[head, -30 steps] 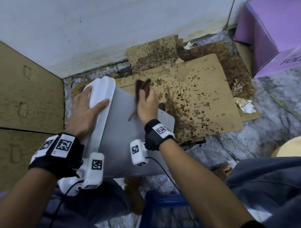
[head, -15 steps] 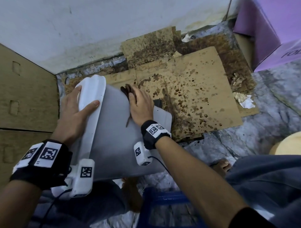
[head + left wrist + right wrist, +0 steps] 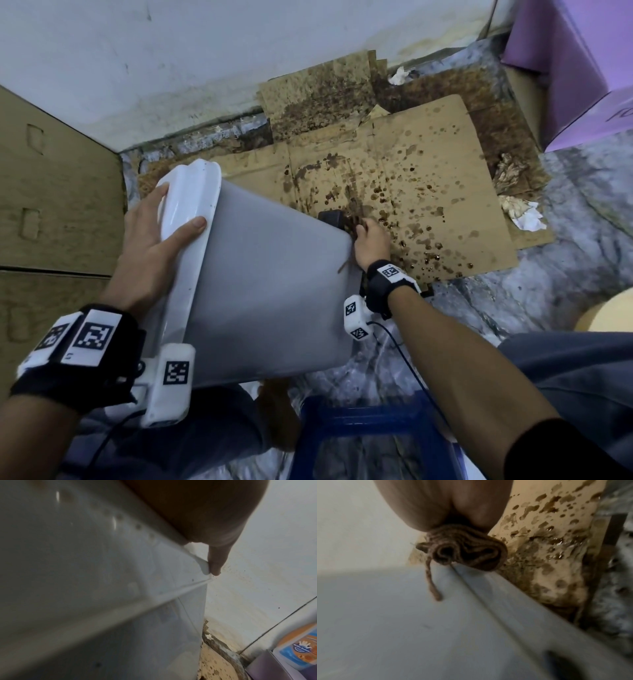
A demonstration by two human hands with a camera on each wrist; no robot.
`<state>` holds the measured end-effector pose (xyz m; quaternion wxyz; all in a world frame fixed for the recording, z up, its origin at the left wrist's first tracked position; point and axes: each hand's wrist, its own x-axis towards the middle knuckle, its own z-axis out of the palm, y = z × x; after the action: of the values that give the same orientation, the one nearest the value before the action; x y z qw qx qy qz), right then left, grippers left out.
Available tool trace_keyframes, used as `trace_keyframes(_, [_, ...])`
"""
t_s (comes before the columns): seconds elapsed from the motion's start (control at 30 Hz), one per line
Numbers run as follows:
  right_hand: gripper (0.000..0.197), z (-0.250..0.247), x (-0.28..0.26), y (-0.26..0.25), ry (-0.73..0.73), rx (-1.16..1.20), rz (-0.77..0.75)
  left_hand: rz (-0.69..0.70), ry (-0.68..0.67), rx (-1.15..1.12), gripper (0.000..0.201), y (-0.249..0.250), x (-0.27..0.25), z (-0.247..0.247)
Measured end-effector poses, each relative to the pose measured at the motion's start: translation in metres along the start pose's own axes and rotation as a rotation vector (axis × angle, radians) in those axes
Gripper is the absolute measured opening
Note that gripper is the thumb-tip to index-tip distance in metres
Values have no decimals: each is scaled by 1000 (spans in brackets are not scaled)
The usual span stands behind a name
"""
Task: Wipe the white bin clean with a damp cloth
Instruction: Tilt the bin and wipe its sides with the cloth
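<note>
The white bin (image 3: 267, 291) lies tipped on its side, its glossy lid (image 3: 186, 219) to the left. My left hand (image 3: 154, 236) holds the lid, thumb (image 3: 185, 231) across its top and fingers behind the edge; in the left wrist view one fingertip (image 3: 215, 566) touches the lid's corner. My right hand (image 3: 370, 241) is at the bin's right bottom edge, gripping a bunched brown cloth (image 3: 465, 551) that presses on the bin's edge (image 3: 488, 588). A loose thread (image 3: 433, 586) hangs from the cloth onto the bin wall.
Stained, wet cardboard (image 3: 411, 192) covers the floor beyond the bin. A white wall (image 3: 205, 51) stands behind, a cardboard box (image 3: 51, 188) at left, a purple box (image 3: 575, 68) at right. Crumpled tissues (image 3: 520, 212) lie right. A blue stool (image 3: 370, 442) sits below.
My right hand has slid the cloth from the top of the bin wall down and right to its bottom edge. The left hand has kept its hold on the lid.
</note>
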<state>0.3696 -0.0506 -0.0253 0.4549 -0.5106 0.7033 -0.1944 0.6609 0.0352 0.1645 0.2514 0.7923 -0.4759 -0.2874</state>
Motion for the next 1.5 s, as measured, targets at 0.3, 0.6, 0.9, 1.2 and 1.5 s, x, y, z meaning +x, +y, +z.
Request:
trace_keyframes(0.3, [28,12,-42,-108,-19,284,-467,17,-17,-10,80,-8,8,-2])
trace_keyframes(0.6, [40,22,-35,-19,11,5,-357,30,-6,-8,82,-8,7,-1])
trace_keyframes(0.9, [37,-1,-10,45,-9,97,119,24,-11,8,80,-10,8,-3])
trace_keyframes(1.2, [35,-10,-17,4,25,245,-96,10,21,-1,79,-1,0,0])
trace_keyframes(1.5, [35,-11,-12,32,-45,39,134,-12,1,-14,79,7,-6,0])
